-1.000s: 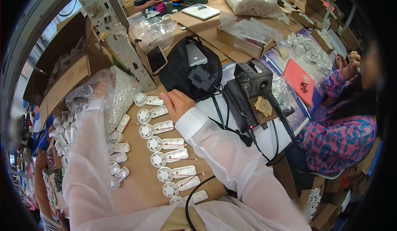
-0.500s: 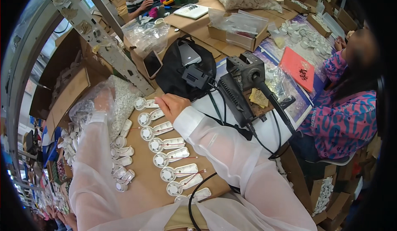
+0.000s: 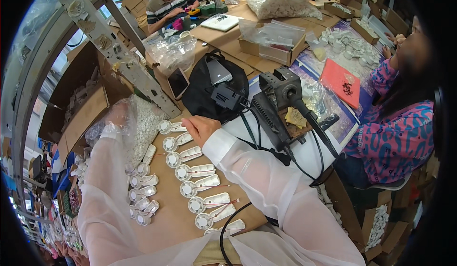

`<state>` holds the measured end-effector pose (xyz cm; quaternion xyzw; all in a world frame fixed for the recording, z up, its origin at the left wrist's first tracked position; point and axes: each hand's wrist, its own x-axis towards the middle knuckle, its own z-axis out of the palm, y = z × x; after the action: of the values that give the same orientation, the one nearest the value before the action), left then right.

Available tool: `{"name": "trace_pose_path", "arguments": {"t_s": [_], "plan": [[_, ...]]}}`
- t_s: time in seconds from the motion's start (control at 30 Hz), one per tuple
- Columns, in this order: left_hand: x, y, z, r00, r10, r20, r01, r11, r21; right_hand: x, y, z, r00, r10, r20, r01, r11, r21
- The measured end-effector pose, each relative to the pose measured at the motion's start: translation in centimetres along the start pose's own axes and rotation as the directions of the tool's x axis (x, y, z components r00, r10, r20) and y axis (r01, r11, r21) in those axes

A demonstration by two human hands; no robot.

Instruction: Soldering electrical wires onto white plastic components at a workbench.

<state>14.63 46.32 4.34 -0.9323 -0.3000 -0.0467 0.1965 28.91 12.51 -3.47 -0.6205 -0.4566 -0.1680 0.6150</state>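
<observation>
"Well, where were the hands?"

"Apart. The left hand (image 3: 119, 115) was half veiled by a clear plastic bag (image 3: 140, 106) of white parts (image 3: 150, 126), left of the row of white round-headed casings (image 3: 194, 172); the right hand (image 3: 203, 130) curled at the row's far end. Either one's grip I couldn't tell."

"And the step?"

"Reaching in for parts, I'd judge; the next move seemingly called for easing the left hand clear of the bag."

"Obstacles?"

"A black cable (image 3: 222, 240) crossed the row's near end; beyond the row lay a black cloth bag (image 3: 197, 94); rightward, a soldering-iron stand (image 3: 288, 90)."
</observation>
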Motion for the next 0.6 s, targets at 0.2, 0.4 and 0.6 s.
{"name": "trace_pose_path", "arguments": {"t_s": [0.2, 0.4, 0.6], "plan": [[-0.1, 1.0, -1.7, 1.0, 0.016, -0.019, -0.015, 0.999, 0.043, 0.1, 0.0, 0.0, 1.0, 0.002, -0.002, -0.002, 1.0, 0.011], [0.1, 1.0, -3.1, 0.999, 0.036, -0.024, -0.034, 0.996, 0.085, 0.1, 0.1, 0.2, 1.0, -0.003, -0.011, 0.003, 1.0, 0.025], [-0.6, 5.2, -5.0, 0.998, 0.05, -0.025, -0.046, 0.99, 0.13, 0.1, 0.0, 0.2, 1.0, 0.001, 0.004, -0.001, 1.0, 0.011]]}}
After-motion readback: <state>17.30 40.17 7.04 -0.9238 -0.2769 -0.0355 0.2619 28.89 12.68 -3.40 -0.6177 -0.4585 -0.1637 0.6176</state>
